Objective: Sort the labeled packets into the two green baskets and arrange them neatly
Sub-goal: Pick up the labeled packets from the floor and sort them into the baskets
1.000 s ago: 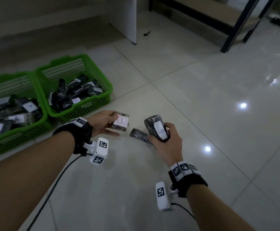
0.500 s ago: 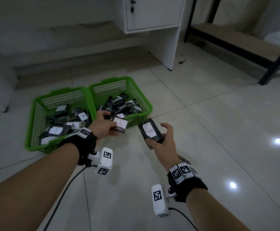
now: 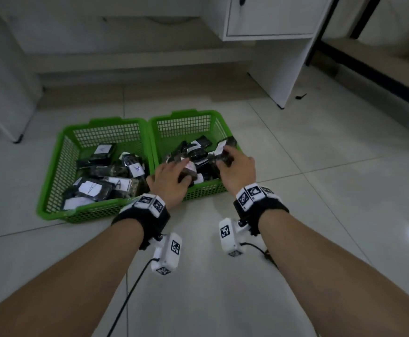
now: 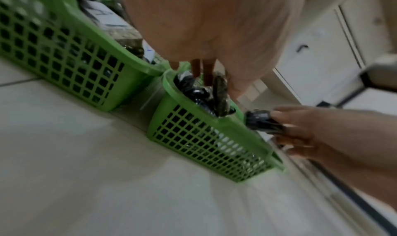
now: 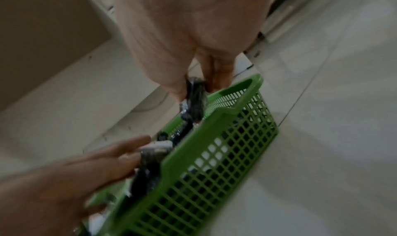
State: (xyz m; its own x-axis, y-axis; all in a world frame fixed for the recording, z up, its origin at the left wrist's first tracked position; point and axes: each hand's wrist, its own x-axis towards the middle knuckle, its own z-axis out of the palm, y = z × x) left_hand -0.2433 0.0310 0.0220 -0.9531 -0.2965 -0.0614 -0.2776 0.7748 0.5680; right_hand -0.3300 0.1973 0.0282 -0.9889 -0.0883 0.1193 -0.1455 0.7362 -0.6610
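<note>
Head view: both baskets already hold many packets, while left hand [image 3: 171,177] and right hand [image 3: 237,170] each grip one more over the right basket [image 3: 205,189], the floor in view bare of others.

A handwritten "A" stands on the white label of a packet [image 3: 122,184] in the left basket [image 3: 52,190]. Labels on neighbouring packets carry marks too small or blurred to read.

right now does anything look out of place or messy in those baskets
Nothing is spilled or damaged, but neither basket is neat. Packets in the left basket lie overlapping at mixed angles, and those in the right basket are heaped. The left hand and right hand each hold a packet over the right basket.
</note>
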